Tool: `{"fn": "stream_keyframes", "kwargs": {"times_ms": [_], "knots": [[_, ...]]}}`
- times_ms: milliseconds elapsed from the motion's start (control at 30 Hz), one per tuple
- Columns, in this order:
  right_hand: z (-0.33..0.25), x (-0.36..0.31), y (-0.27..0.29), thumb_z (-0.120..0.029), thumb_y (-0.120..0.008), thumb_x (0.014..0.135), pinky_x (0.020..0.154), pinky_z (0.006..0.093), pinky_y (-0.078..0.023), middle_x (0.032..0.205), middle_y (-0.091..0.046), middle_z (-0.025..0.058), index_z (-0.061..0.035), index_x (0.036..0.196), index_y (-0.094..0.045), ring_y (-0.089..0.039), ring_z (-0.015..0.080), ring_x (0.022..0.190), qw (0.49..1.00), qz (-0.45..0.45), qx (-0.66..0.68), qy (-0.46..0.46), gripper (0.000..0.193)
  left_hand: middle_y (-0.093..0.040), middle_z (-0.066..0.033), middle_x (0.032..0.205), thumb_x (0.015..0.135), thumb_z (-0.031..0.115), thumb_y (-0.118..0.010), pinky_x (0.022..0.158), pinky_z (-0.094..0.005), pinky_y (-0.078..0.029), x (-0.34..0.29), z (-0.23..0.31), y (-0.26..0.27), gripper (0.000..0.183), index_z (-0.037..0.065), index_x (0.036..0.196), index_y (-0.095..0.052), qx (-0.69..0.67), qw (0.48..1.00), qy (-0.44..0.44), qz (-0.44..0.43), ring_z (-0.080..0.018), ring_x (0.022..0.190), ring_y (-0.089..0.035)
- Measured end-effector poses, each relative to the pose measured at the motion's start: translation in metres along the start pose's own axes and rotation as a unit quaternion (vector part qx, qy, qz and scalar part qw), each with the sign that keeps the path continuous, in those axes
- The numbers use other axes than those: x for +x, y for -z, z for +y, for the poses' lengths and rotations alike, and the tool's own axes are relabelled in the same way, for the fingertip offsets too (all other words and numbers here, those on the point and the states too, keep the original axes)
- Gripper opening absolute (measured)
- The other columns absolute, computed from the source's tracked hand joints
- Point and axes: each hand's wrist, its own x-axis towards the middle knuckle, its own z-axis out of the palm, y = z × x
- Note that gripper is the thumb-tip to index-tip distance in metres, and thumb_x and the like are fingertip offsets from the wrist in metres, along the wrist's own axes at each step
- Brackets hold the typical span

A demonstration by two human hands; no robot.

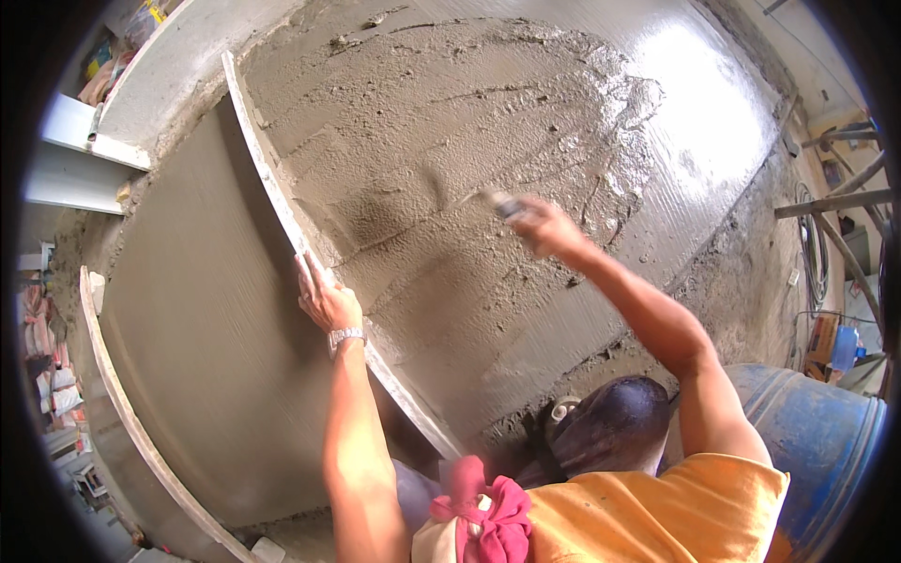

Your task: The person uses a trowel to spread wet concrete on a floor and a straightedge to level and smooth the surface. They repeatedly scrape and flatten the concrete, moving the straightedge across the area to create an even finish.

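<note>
Straightedge (272, 190) within left grip (326, 298), blurred trowel (508, 205) — jutting leftward from right grip (552, 230)

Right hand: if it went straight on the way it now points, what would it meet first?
Probably the rough wet cement, reached first by the tool in the right hand; its height above is unclear.

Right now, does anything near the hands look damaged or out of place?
Nothing looks damaged or misplaced. Only the lumpy mortar right of the long strip under the left hand stands out, because the grey surface left of it is smooth.
</note>
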Motion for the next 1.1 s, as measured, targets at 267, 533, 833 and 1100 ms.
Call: {"fn": "stream_keyframes", "kwargs": {"times_ms": [267,533,833,1100], "knots": [[0.048,0.004,0.036,-0.024,-0.060,0.087,0.044,0.0244,-0.038,0.071,-0.055,0.0025,-0.0026,0.122,-0.054,-0.048,0.0086,0.054,0.996,0.007,-0.090,-0.027,0.041,-0.035,-0.0129,0.145,0.074,0.002,-0.055,0.096,-0.0446,-0.039,0.001,0.002,-0.014,0.067,0.008,0.138,-0.037,-0.035,0.998,-0.036,0.027,-0.0310,0.123,-0.045],[0.079,-0.048,0.284,-0.029,-0.058,0.089,0.037,0.0235,-0.037,0.059,-0.048,-0.0007,-0.0028,0.092,-0.061,-0.046,0.0073,0.046,0.920,0.379,-0.092,-0.029,0.027,-0.035,-0.0147,0.144,0.073,-0.002,-0.052,0.098,-0.0428,-0.039,-0.007,0.025,-0.013,0.066,0.003,0.137,-0.038,-0.041,0.998,-0.050,0.017,-0.0330,0.124,-0.044],[0.079,-0.102,0.147,-0.027,-0.058,0.089,0.073,0.0386,-0.053,0.101,-0.067,0.0125,-0.0101,0.120,-0.060,-0.063,0.0239,0.088,0.964,-0.038,-0.261,0.021,0.036,-0.038,-0.0175,0.141,0.078,-0.001,-0.052,0.099,-0.0399,-0.039,-0.001,0.003,-0.009,0.060,0.003,0.136,-0.039,-0.014,0.997,-0.074,0.033,-0.0340,0.122,-0.046],[0.133,-0.137,0.247,-0.021,-0.059,0.089,0.046,0.0235,-0.040,0.078,-0.063,0.0046,-0.0139,0.114,-0.065,-0.046,0.0074,0.054,0.969,0.109,-0.201,-0.095,0.027,-0.040,-0.0173,0.139,0.083,0.004,-0.053,0.098,-0.0397,-0.040,0.000,0.009,-0.014,0.052,0.002,0.134,-0.042,0.000,0.998,-0.059,0.021,-0.0314,0.122,-0.046]]}}
